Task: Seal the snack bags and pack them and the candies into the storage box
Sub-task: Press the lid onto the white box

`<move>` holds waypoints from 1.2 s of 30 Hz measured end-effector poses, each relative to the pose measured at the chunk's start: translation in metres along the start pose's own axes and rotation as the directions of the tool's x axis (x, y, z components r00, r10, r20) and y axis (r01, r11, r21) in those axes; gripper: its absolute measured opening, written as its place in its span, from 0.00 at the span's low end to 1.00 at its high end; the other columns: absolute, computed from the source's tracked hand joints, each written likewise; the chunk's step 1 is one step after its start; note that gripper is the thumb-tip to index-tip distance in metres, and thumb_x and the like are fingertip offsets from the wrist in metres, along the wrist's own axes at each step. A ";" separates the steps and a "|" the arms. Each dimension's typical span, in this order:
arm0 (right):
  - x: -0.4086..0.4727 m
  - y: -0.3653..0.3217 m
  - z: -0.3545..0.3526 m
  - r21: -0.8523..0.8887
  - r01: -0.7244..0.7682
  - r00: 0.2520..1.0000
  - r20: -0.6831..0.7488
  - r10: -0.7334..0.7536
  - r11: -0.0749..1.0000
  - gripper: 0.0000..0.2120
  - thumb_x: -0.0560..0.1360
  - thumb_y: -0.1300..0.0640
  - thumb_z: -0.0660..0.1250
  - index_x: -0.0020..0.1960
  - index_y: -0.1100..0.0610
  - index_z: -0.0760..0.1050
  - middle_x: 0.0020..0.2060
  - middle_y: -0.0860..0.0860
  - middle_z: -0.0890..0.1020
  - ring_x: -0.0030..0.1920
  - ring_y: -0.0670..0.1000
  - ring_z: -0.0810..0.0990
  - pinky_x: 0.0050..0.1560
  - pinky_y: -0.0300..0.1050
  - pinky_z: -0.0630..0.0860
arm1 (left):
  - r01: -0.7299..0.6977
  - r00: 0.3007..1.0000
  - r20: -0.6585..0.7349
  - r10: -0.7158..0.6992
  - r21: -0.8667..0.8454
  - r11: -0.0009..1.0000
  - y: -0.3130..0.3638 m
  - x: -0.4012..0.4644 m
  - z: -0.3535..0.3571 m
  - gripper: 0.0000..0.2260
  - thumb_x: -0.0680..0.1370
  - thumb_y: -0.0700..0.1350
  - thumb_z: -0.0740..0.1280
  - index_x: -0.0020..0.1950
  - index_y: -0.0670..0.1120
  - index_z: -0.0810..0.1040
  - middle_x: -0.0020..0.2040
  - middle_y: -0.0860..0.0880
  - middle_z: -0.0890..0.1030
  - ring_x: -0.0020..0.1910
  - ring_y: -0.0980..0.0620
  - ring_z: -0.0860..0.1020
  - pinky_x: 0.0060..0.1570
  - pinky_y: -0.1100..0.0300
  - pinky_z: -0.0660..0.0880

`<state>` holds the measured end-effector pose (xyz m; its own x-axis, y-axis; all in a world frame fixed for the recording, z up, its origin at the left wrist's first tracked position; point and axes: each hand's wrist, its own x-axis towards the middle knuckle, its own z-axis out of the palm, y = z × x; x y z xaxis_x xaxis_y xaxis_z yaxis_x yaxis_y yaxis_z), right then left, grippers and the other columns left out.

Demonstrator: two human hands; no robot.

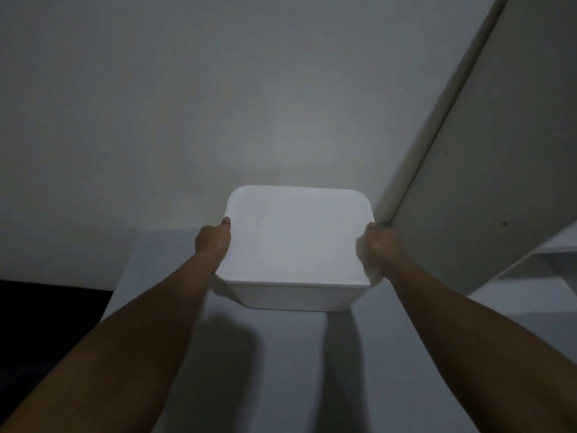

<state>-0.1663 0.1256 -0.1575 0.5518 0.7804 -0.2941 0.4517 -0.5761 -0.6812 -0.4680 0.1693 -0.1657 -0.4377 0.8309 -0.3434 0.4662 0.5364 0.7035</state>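
A white storage box [296,245] with rounded corners and a closed lid sits near the far end of a pale surface, close to the wall. My left hand [214,242] grips its left side, thumb on the lid's edge. My right hand [379,248] grips its right side in the same way. The fingers of both hands are hidden behind the box's sides. No snack bags or candies show; the box's inside is hidden by the lid.
The pale surface [281,370] runs from me to a plain wall [218,104]. A tall white cabinet panel [468,167] rises close on the right of the box, with shelves [546,254] beyond it. Dark floor [46,307] lies to the left.
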 end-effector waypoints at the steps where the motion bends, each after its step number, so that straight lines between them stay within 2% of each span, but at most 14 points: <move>1: -0.006 0.001 -0.006 0.001 -0.013 1.000 0.016 0.013 1.000 0.19 0.80 0.53 0.52 0.60 0.65 0.74 0.59 0.65 0.78 0.60 0.64 0.77 0.59 0.52 0.73 | -0.003 1.000 -0.009 0.003 0.013 1.000 0.002 -0.003 0.004 0.30 0.80 0.58 0.57 0.63 0.31 0.72 0.63 0.33 0.76 0.61 0.36 0.75 0.60 0.49 0.71; 5: -0.014 0.003 -0.013 0.052 -0.030 0.999 0.032 0.029 0.998 0.25 0.81 0.49 0.53 0.64 0.67 0.73 0.64 0.64 0.76 0.63 0.63 0.75 0.61 0.50 0.71 | -0.031 0.999 -0.022 0.033 0.113 0.993 0.003 -0.004 0.006 0.28 0.81 0.57 0.55 0.62 0.31 0.73 0.63 0.32 0.75 0.61 0.35 0.74 0.59 0.50 0.71; 11: -0.020 -0.019 0.015 0.048 -0.003 0.997 0.081 -0.001 0.999 0.22 0.81 0.49 0.55 0.63 0.66 0.73 0.61 0.62 0.78 0.59 0.62 0.77 0.59 0.49 0.73 | -0.015 0.992 -0.118 0.034 0.155 0.988 -0.014 0.011 -0.022 0.28 0.81 0.55 0.55 0.62 0.29 0.73 0.62 0.31 0.75 0.61 0.34 0.74 0.60 0.49 0.70; 16: -0.034 -0.048 0.049 0.053 0.038 0.981 0.189 -0.047 0.998 0.22 0.80 0.49 0.57 0.64 0.65 0.73 0.61 0.62 0.78 0.59 0.62 0.77 0.58 0.49 0.73 | 0.007 0.983 -0.184 0.027 0.183 0.983 -0.039 0.033 -0.063 0.26 0.81 0.54 0.57 0.62 0.30 0.73 0.63 0.32 0.75 0.61 0.34 0.74 0.61 0.48 0.70; 18: -0.037 -0.057 0.062 0.042 0.096 0.968 0.229 -0.103 0.995 0.20 0.78 0.51 0.60 0.60 0.66 0.75 0.58 0.61 0.80 0.55 0.61 0.79 0.55 0.48 0.76 | -0.040 0.973 -0.211 0.090 0.232 0.972 -0.049 0.042 -0.079 0.25 0.81 0.54 0.58 0.63 0.33 0.73 0.63 0.33 0.75 0.61 0.35 0.74 0.61 0.47 0.70; 20: -0.043 -0.063 0.066 0.032 0.195 0.936 0.291 -0.196 0.980 0.19 0.75 0.53 0.65 0.61 0.64 0.74 0.59 0.58 0.79 0.55 0.59 0.79 0.50 0.46 0.75 | -0.160 0.928 -0.259 0.268 0.371 0.915 -0.056 0.043 -0.087 0.26 0.78 0.57 0.60 0.65 0.38 0.71 0.64 0.36 0.74 0.62 0.36 0.72 0.62 0.44 0.71; 21: -0.047 -0.063 0.067 0.037 0.256 0.904 0.346 -0.253 0.966 0.25 0.73 0.52 0.69 0.65 0.63 0.70 0.61 0.56 0.77 0.58 0.58 0.77 0.52 0.46 0.74 | -0.260 0.885 -0.234 0.402 0.468 0.844 -0.060 0.041 -0.089 0.29 0.77 0.60 0.61 0.68 0.39 0.68 0.67 0.37 0.71 0.65 0.37 0.69 0.65 0.43 0.68; 23: -0.055 -0.062 0.069 -0.011 0.432 0.792 0.482 -0.374 0.902 0.45 0.67 0.44 0.76 0.73 0.60 0.56 0.71 0.57 0.67 0.69 0.58 0.68 0.63 0.51 0.70 | -0.485 0.824 0.033 0.566 0.556 0.674 -0.066 0.030 -0.089 0.43 0.71 0.71 0.59 0.76 0.43 0.58 0.77 0.41 0.58 0.76 0.42 0.57 0.74 0.44 0.54; 25: -0.063 -0.063 0.073 -0.138 0.599 0.669 0.627 -0.399 0.788 0.64 0.61 0.38 0.78 0.78 0.59 0.38 0.78 0.57 0.45 0.78 0.59 0.49 0.74 0.53 0.57 | -0.636 0.766 0.356 0.535 0.544 0.548 -0.069 0.019 -0.089 0.58 0.60 0.81 0.54 0.79 0.47 0.43 0.79 0.48 0.40 0.78 0.50 0.40 0.75 0.47 0.39; 27: -0.062 -0.066 0.076 -0.216 0.647 0.618 0.710 -0.337 0.731 0.71 0.58 0.36 0.78 0.76 0.58 0.29 0.75 0.57 0.30 0.77 0.60 0.38 0.75 0.54 0.49 | -0.670 0.742 0.489 0.459 0.578 0.466 -0.069 0.018 -0.090 0.64 0.52 0.84 0.51 0.78 0.50 0.36 0.77 0.50 0.32 0.75 0.53 0.31 0.74 0.46 0.33; 29: -0.063 -0.070 0.078 -0.292 0.675 0.600 0.751 -0.275 0.677 0.74 0.56 0.36 0.79 0.74 0.57 0.24 0.72 0.58 0.24 0.77 0.63 0.38 0.75 0.54 0.50 | -0.672 0.740 0.535 0.407 0.616 0.411 -0.065 0.021 -0.091 0.68 0.48 0.84 0.54 0.77 0.49 0.33 0.76 0.50 0.29 0.74 0.52 0.28 0.73 0.43 0.32; 31: -0.064 -0.073 0.080 -0.344 0.685 0.610 0.752 -0.248 0.642 0.75 0.56 0.36 0.79 0.73 0.58 0.23 0.71 0.60 0.22 0.77 0.64 0.46 0.75 0.54 0.54 | -0.681 0.730 0.562 0.390 0.652 0.334 -0.064 0.023 -0.089 0.70 0.47 0.82 0.59 0.76 0.49 0.30 0.75 0.50 0.27 0.73 0.50 0.27 0.73 0.40 0.33; 33: -0.064 -0.078 0.085 -0.366 0.691 0.630 0.728 -0.270 0.623 0.74 0.56 0.35 0.79 0.74 0.58 0.25 0.71 0.61 0.24 0.76 0.65 0.55 0.74 0.53 0.59 | -0.677 0.728 0.551 0.409 0.673 0.298 -0.066 0.029 -0.088 0.69 0.52 0.79 0.66 0.76 0.48 0.30 0.75 0.49 0.28 0.73 0.49 0.27 0.72 0.39 0.34; 36: -0.062 -0.088 0.092 -0.384 0.709 0.651 0.680 -0.338 0.592 0.70 0.58 0.36 0.78 0.77 0.56 0.32 0.73 0.63 0.29 0.73 0.68 0.61 0.72 0.56 0.65 | -0.652 0.743 0.502 0.443 0.691 0.311 -0.063 0.041 -0.089 0.65 0.58 0.73 0.70 0.76 0.48 0.31 0.76 0.48 0.29 0.74 0.49 0.29 0.72 0.39 0.34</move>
<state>-0.3052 0.1499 -0.1412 -0.2699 0.8681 -0.4166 0.9277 0.1186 -0.3539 -0.5839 0.1568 -0.1687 0.2671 0.9292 -0.2556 0.9619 -0.2729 0.0132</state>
